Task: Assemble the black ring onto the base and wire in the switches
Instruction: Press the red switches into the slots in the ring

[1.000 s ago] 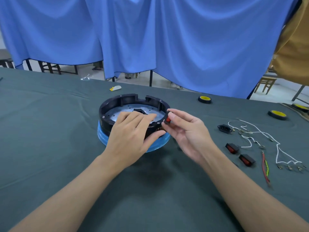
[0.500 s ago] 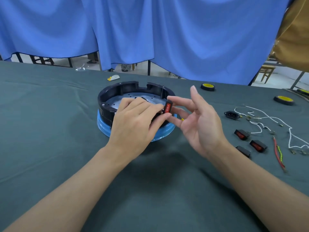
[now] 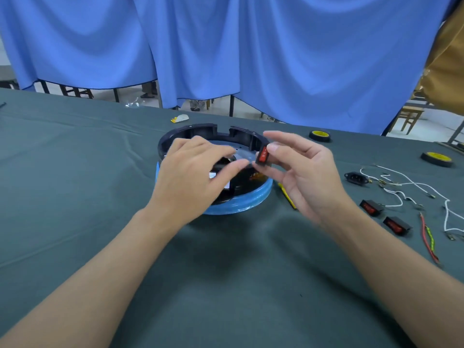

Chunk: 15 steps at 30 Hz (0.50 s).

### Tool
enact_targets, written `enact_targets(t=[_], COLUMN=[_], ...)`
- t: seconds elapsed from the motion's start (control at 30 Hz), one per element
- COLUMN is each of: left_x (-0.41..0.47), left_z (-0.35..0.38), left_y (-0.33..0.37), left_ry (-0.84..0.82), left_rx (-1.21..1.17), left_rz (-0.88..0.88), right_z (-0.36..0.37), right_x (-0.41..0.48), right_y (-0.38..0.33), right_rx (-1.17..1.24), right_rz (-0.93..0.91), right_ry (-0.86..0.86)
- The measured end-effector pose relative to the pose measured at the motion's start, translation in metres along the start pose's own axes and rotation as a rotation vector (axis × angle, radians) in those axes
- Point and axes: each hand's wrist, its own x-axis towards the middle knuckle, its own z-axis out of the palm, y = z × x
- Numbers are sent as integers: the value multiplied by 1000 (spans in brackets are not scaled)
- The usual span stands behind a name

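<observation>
Black ring sits on the blue base, just left of my pinch and partly under my left hand. My right hand holds one red switch in a narrow pinch, with a fingertip on its top end and another finger under its bottom end. Its red face is turned towards me, just outside the ring's right wall. My left hand lies over the near rim, fingers bent across it and thumb reaching towards the pinch. Blur keeps me from telling whether it truly grips the ring or only rests there.

The risk, as I judge it, is in seating the switch. I hold it only by its ends, so it could twist or pop free as I push it at an opening, and going in tilted it may jam. If the left hand merely rests, a sideways push could shift the ring on the base. Two spare switches and the white wires lie well right of my pinch.
</observation>
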Motion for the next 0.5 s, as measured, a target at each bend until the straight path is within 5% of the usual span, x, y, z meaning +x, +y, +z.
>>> enact_targets(t=[0.17, 0.3, 0.5], left_x=[-4, -8, -8], left_z=[-4, 4, 8], left_y=[-30, -29, -33], left_ry=[-217, -185, -150], left_rx=[-9, 37, 34], left_rz=[-187, -199, -203], right_z=[7, 19, 29], right_x=[29, 51, 74], right_y=[-14, -15, -17], right_rx=[-425, -745, -860], right_rz=[-73, -27, 111], right_ry=[-7, -164, -394])
